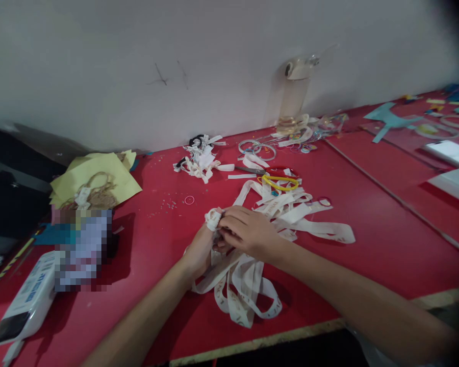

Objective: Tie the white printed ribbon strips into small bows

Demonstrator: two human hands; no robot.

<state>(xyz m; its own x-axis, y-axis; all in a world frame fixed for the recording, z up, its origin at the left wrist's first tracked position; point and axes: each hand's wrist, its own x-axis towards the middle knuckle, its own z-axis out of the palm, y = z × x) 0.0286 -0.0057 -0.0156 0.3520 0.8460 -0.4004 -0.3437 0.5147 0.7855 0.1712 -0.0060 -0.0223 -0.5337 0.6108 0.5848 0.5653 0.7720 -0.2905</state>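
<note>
My left hand (201, 251) is low over the table, with a white band of ribbon (213, 219) wound round its thumb side. Its fingers curl inward, partly hidden behind my right hand (250, 230). The right fingers are bent and pressed against the left hand at the ribbon; their tips are hidden. Loops of white printed ribbon (240, 300) hang from between the hands onto the red table. More ribbon strips (313, 229) lie just beyond the right hand. Behind them rest scissors (256, 171) with red handles and a yellow ring (280, 182).
A heap of tied ribbon pieces (201, 158) and a pink ring (189, 200) lie ahead. A clear bottle (292, 97) stands by the wall. Yellow paper (126, 181) and a white packet (32, 290) are at left. A phone (451, 154) lies at right, beyond a table seam.
</note>
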